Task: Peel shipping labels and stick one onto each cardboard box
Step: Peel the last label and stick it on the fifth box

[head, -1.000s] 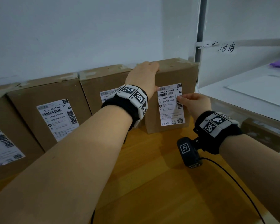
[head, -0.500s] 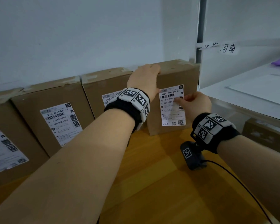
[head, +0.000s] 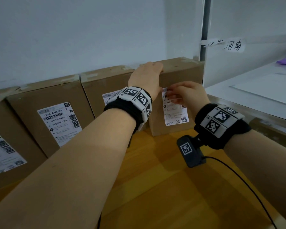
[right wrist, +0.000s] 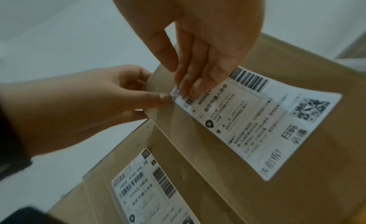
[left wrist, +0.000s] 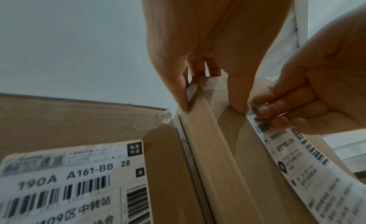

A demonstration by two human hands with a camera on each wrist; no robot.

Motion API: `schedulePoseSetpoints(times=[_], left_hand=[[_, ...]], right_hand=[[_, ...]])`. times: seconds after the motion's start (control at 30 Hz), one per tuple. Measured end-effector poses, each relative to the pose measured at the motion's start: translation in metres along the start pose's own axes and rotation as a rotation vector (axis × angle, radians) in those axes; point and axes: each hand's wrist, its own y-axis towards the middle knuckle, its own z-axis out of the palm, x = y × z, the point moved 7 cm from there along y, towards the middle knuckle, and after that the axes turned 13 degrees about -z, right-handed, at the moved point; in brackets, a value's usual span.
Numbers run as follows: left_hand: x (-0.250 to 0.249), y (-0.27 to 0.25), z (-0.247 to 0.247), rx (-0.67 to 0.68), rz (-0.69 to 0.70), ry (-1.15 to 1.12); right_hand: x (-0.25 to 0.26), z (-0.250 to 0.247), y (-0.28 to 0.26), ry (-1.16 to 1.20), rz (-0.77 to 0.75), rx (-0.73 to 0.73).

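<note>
While the left hand [head: 145, 76] grips the top edge of the rightmost cardboard box [head: 185, 75], fingers curled over it, the thumb lies on the front face. Fingertips of the right hand [head: 191, 94], held together, press the upper left corner of the shipping label [head: 175, 113], which lies on that box's front.

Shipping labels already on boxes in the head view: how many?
4: far-left label, second label, third label half hidden behind the left wrist, rightmost label under the right hand. More may be off-frame.
</note>
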Motion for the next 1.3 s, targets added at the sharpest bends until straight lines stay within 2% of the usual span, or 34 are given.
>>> schedulePoseSetpoints(times=[0.13,0.23,0.47,0.73,0.93,1.07,1.3], left_hand=[[0.000,0.001,0.001,0.010,0.001,0.007],[0.000,0.001,0.002,0.022,0.001,0.019],[0.002,0.001,0.001,0.015,0.008,0.043],[0.000,0.000,0.002,0.044,0.015,0.032],[0.000,0.000,0.002,0.030,0.013,0.031],[0.000,0.000,0.002,0.036,0.016,0.035],[0.001,0.000,0.003,0.052,0.007,0.037]], right_hand=[[-0.007,-0.015,0.001,0.172,0.064,-0.131],[-0.010,-0.023,-0.001,0.200,0.077,-0.189],[-0.011,0.009,-0.005,0.268,0.159,-0.019],[-0.056,0.015,-0.032,0.263,0.452,0.066],[-0.083,0.012,-0.042,0.203,0.586,0.128],[-0.090,0.000,-0.043,0.171,0.635,0.088],[-0.094,-0.035,-0.038,0.047,0.623,-0.035]])
